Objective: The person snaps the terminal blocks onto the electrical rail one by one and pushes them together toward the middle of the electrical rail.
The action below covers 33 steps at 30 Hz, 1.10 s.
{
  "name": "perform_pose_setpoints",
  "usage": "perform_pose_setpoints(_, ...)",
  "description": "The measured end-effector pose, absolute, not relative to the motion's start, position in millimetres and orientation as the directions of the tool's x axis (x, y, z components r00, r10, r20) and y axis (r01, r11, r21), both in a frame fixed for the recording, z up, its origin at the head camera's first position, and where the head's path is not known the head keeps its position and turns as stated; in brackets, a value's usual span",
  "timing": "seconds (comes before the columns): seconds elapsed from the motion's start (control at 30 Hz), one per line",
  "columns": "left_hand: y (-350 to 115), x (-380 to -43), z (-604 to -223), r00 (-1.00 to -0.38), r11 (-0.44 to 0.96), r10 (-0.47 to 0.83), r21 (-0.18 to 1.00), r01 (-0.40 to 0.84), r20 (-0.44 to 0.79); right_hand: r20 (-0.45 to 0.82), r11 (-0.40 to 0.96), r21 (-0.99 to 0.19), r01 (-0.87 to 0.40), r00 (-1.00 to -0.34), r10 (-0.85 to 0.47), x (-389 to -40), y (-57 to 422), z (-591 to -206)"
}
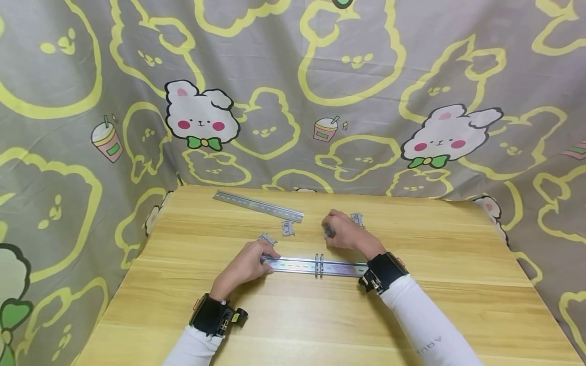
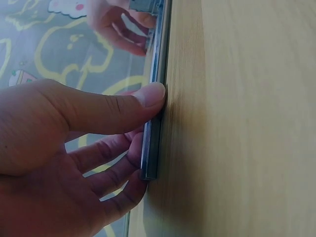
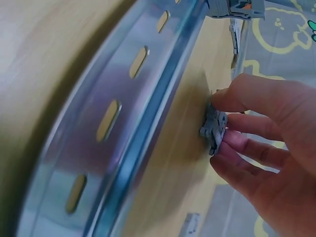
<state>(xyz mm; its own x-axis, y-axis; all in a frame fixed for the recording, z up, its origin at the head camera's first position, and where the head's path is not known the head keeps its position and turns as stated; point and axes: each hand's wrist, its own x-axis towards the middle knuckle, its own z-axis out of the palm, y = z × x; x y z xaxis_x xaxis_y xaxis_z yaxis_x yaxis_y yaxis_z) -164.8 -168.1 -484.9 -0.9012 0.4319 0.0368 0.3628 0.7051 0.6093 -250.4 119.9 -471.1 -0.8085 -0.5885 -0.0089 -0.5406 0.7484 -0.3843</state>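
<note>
A slotted metal DIN rail [image 1: 295, 266] lies across the table, with two grey terminal blocks [image 1: 319, 266] side by side near its middle. My left hand [image 1: 248, 262] grips the rail's left end; in the left wrist view the thumb [image 2: 150, 95] presses one edge while the fingers curl at the other side. Beyond the rail, my right hand [image 1: 345, 230] pinches a loose grey terminal block [image 3: 214, 126] between thumb and fingers, close to the tabletop. Whether that block touches the table, I cannot tell. My right wrist hides the rail's right end in the head view.
Another slotted rail [image 1: 256, 205] lies at an angle toward the back. Loose terminal blocks lie beyond the first rail: one [image 1: 267, 238] by my left hand, one [image 1: 287, 228] near the back rail, one [image 1: 357, 219] behind my right hand. A patterned curtain [image 1: 274, 101] surrounds the wooden table [image 1: 320, 320].
</note>
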Motion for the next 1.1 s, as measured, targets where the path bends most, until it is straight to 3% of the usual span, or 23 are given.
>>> perform_pose_setpoints(0.57, -166, -166, -485, -0.900, 0.707, 0.434, 0.610, 0.359, 0.026, 0.163, 0.713, -0.362, -0.601, -0.793, -0.586, -198, 178, -453)
perform_pose_setpoints(0.9, -165, -167, -487, -0.901, 0.710, 0.433, 0.604, 0.361, 0.029, 0.098, 0.669, -0.583, -0.462, -0.857, -0.507, -169, 221, -468)
perform_pose_setpoints(1.1, -166, -165, -487, -0.906, 0.714, 0.422, 0.608, 0.349, 0.024, 0.127, 0.643, -0.615, -0.457, -0.862, -0.490, -159, 242, -475)
